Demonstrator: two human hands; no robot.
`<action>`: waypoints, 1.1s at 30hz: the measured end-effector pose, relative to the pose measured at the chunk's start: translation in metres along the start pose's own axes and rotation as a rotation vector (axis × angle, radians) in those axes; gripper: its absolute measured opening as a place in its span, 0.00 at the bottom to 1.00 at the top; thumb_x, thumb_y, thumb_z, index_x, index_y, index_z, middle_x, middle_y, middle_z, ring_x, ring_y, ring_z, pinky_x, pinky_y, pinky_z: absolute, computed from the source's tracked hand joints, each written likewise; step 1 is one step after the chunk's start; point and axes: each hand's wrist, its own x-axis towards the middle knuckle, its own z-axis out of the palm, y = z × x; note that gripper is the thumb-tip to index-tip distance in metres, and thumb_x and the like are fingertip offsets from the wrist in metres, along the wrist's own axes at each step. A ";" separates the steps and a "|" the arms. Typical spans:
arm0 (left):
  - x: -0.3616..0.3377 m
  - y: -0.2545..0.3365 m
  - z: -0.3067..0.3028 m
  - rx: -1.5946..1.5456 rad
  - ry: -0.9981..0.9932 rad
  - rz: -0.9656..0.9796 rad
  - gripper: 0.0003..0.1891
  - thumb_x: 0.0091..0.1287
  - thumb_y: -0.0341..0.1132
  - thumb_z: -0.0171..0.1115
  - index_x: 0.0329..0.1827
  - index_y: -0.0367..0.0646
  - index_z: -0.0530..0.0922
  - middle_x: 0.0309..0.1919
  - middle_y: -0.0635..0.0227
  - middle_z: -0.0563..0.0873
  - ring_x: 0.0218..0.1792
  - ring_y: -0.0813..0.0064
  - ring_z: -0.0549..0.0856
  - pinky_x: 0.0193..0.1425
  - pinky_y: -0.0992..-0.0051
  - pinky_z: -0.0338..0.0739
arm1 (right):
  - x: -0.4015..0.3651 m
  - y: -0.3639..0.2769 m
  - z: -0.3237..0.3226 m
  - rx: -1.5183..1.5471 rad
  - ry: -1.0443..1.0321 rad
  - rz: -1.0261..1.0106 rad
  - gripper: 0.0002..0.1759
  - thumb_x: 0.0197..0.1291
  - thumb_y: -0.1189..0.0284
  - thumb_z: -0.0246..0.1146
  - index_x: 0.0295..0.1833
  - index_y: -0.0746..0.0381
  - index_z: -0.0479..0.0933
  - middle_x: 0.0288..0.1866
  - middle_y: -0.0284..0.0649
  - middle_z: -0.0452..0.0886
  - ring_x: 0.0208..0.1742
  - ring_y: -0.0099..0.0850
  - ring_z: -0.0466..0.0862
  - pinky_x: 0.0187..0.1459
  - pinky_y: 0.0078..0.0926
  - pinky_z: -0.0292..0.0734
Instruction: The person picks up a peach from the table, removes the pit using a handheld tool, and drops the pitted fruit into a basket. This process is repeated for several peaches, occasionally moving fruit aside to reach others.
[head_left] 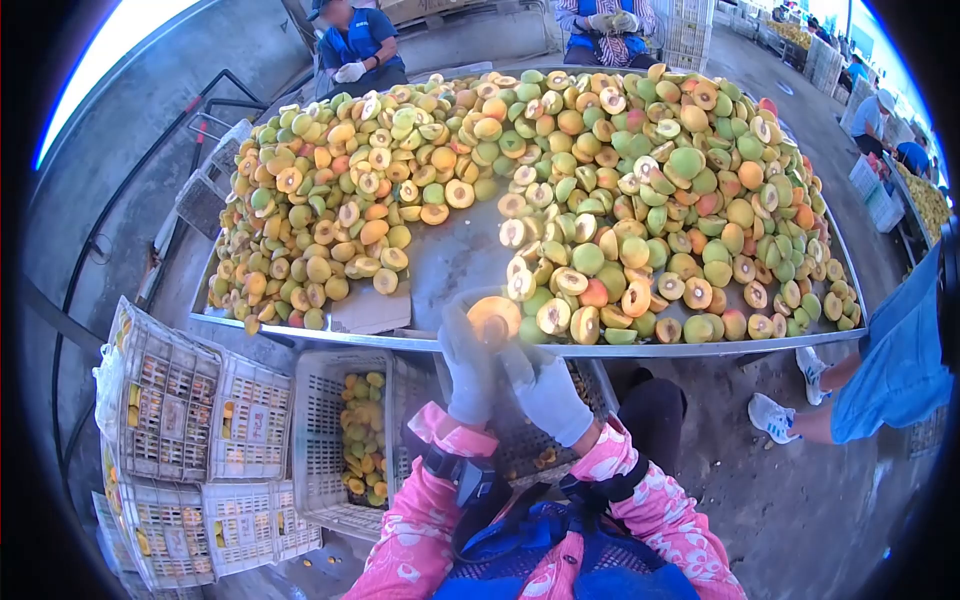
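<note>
The left hand and right hand, slightly blurred, apparently pinch a halved fruit between them, at the tabletop's near edge.

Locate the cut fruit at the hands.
Head view, near image centre: the cut fruit is at the fingers of the left hand, right hand close below, by the table's near edge, piled fruit halves just to its right.

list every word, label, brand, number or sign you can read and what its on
No text reads clearly.
Upper two stacked crates: handwritten-looking labels, too blurred to read.
Lower crates: labels, also too blurred.
Seated worker's blue vest: small white mark, too small.
</note>
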 end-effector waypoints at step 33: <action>0.007 -0.017 -0.003 -0.012 -0.208 -0.012 0.10 0.61 0.25 0.50 0.41 0.36 0.79 0.33 0.62 0.85 0.31 0.70 0.84 0.36 0.75 0.78 | 0.004 0.003 -0.031 1.330 -0.813 0.984 0.34 0.67 0.36 0.40 0.33 0.56 0.70 0.14 0.23 0.54 0.10 0.17 0.52 0.13 0.18 0.48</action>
